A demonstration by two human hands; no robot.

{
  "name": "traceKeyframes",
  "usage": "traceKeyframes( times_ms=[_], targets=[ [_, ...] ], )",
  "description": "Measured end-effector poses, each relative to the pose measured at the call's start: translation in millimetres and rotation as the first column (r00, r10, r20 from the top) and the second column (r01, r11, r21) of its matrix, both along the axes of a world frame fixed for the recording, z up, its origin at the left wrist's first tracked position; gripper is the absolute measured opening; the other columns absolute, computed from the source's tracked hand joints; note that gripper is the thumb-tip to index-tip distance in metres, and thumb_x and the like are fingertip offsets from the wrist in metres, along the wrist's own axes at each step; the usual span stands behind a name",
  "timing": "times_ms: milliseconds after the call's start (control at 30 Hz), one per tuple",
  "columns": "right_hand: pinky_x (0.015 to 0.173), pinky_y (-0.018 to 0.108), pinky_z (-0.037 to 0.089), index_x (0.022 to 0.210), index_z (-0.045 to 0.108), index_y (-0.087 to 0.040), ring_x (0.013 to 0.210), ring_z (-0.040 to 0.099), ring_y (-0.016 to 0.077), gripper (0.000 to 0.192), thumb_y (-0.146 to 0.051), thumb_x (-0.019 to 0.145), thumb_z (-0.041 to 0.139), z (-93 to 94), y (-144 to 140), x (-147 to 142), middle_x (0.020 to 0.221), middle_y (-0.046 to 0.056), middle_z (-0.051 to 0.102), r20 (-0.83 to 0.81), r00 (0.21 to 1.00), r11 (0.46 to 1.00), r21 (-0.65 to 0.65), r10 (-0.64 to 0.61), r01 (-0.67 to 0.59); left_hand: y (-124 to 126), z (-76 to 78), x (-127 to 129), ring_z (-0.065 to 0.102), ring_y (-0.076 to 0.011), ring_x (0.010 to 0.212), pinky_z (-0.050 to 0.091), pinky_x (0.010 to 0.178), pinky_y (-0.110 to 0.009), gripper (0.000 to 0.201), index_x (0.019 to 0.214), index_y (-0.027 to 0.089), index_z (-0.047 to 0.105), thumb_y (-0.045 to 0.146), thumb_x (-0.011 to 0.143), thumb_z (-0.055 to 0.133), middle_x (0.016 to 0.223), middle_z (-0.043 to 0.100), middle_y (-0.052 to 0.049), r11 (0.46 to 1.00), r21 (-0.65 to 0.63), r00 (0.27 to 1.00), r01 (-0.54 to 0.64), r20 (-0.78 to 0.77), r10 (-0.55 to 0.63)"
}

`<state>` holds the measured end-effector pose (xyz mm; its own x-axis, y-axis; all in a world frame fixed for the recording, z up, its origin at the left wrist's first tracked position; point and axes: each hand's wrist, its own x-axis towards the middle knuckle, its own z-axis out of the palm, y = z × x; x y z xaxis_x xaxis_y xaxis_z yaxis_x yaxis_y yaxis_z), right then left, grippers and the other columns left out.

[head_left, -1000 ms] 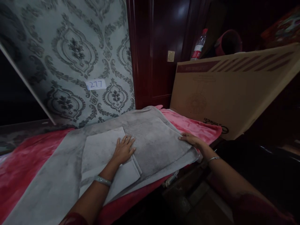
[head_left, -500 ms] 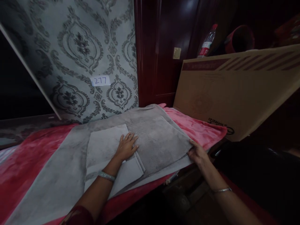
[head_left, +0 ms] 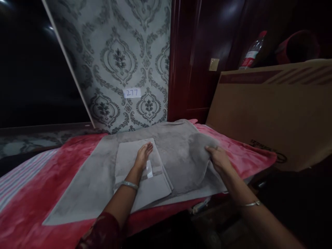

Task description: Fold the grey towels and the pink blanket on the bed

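Observation:
A large grey towel [head_left: 85,180] lies spread over a red blanket [head_left: 31,207]. A smaller, paler folded towel [head_left: 129,155] rests on top of it near the middle. My left hand [head_left: 143,156] lies flat on this folded towel, its edge raised a little, a bangle at the wrist. My right hand [head_left: 218,157] grips the right end of a darker grey towel layer [head_left: 184,155] and holds it lifted and curled toward the left.
A big cardboard box [head_left: 272,110] leans at the right. A patterned wall panel with a label reading 277 [head_left: 131,92] stands behind. A dark wooden door [head_left: 202,58] and a plastic bottle [head_left: 251,55] are at the back. The table's front edge drops off below.
My right hand has taken the towel's right edge and lifted it up and leftward. My left hand has shifted slightly on the folded towel. The camera has turned to the left.

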<state>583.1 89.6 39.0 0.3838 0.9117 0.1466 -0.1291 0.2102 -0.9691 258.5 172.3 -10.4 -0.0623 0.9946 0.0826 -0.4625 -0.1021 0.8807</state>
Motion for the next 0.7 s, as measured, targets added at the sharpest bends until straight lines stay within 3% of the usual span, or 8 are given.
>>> traceKeyframes(
  times_ms=[67,133,167,267,333,400,533,700],
  targets=[
    [0.066,0.031,0.055,0.076,0.068,-0.016,0.067,0.065,0.0213,0.014,-0.029,0.069,0.068,23.8,4,-48,0.070,0.004,0.070,0.271,0.960,0.995,0.047,0.069,-0.085,1,9.2,-10,0.071,-0.0283,0.108,0.046,0.108,-0.047,0.032,0.102,0.013,0.067,0.041,0.089,0.056,0.107,0.074,-0.018,0.999,-0.045,1.000,0.023,0.015,-0.022],
    [0.074,0.031,0.054,0.080,0.071,-0.016,0.080,0.068,0.0233,0.014,-0.022,0.075,0.059,36.3,-2,-105,0.078,0.007,0.074,0.629,0.773,0.982,0.076,0.089,-0.175,-1,19.3,-26,0.073,-0.0299,0.098,0.051,0.102,-0.052,0.040,0.105,0.012,0.065,0.045,0.095,0.046,0.101,0.075,-0.019,0.989,-0.121,0.994,0.087,0.075,-0.079],
    [0.078,0.030,0.053,0.087,0.073,-0.016,0.085,0.069,0.0236,0.021,-0.016,0.076,0.055,36.9,-9,-133,0.084,0.008,0.075,0.756,0.642,0.964,0.058,0.128,-0.260,-3,23.9,-36,0.074,-0.0304,0.095,0.052,0.099,-0.054,0.045,0.109,0.011,0.064,0.048,0.097,0.041,0.100,0.075,-0.018,0.979,-0.156,0.987,0.131,0.114,-0.114],
    [0.085,0.029,0.051,0.114,0.071,-0.019,0.097,0.070,0.0229,0.045,-0.006,0.078,0.049,19.3,-42,-200,0.105,0.011,0.076,0.926,0.312,0.860,-0.026,0.213,-0.510,-13,33.3,-68,0.074,-0.0310,0.094,0.055,0.095,-0.051,0.058,0.119,0.009,0.064,0.057,0.098,0.038,0.101,0.076,-0.017,0.950,-0.213,0.961,0.228,0.203,-0.185],
    [0.085,0.029,0.051,0.118,0.070,-0.020,0.098,0.071,0.0232,0.051,-0.002,0.075,0.049,-0.2,-65,-224,0.107,0.010,0.076,0.948,0.181,0.808,-0.113,0.261,-0.578,-21,34.8,-83,0.075,-0.0303,0.094,0.057,0.093,-0.046,0.057,0.118,0.009,0.066,0.057,0.096,0.045,0.099,0.077,-0.017,0.953,-0.229,0.973,0.198,0.162,-0.163],
    [0.088,0.029,0.051,0.118,0.069,-0.019,0.101,0.070,0.0230,0.052,0.000,0.073,0.049,-18.8,-82,-231,0.110,0.009,0.075,0.949,0.128,0.785,-0.157,0.288,-0.599,-26,33.2,-92,0.075,-0.0280,0.089,0.059,0.091,-0.041,0.045,0.113,0.010,0.068,0.049,0.093,0.057,0.093,0.077,-0.014,0.961,-0.250,0.993,0.114,0.052,-0.104],
    [0.105,0.033,0.046,0.131,0.064,-0.015,0.121,0.062,0.0234,0.063,0.000,0.071,0.052,-46.0,-93,-218,0.130,0.012,0.068,0.966,0.145,0.752,-0.066,0.212,-0.656,-23,27.8,-91,0.075,-0.0260,0.077,0.061,0.078,-0.035,0.028,0.098,0.010,0.071,0.027,0.076,0.077,0.079,0.076,-0.011,0.969,-0.248,0.992,-0.012,-0.121,-0.018],
    [0.112,0.042,0.044,0.135,0.064,-0.013,0.131,0.055,0.0246,0.070,0.004,0.068,0.048,-60.7,-84,-201,0.136,0.013,0.065,0.987,0.129,0.772,0.008,0.096,-0.636,4,31.5,-84,0.073,-0.0250,0.069,0.057,0.062,-0.029,0.029,0.088,0.012,0.072,0.010,0.059,0.076,0.067,0.073,-0.006,0.965,-0.200,0.962,-0.168,-0.248,0.116]
  ],
)
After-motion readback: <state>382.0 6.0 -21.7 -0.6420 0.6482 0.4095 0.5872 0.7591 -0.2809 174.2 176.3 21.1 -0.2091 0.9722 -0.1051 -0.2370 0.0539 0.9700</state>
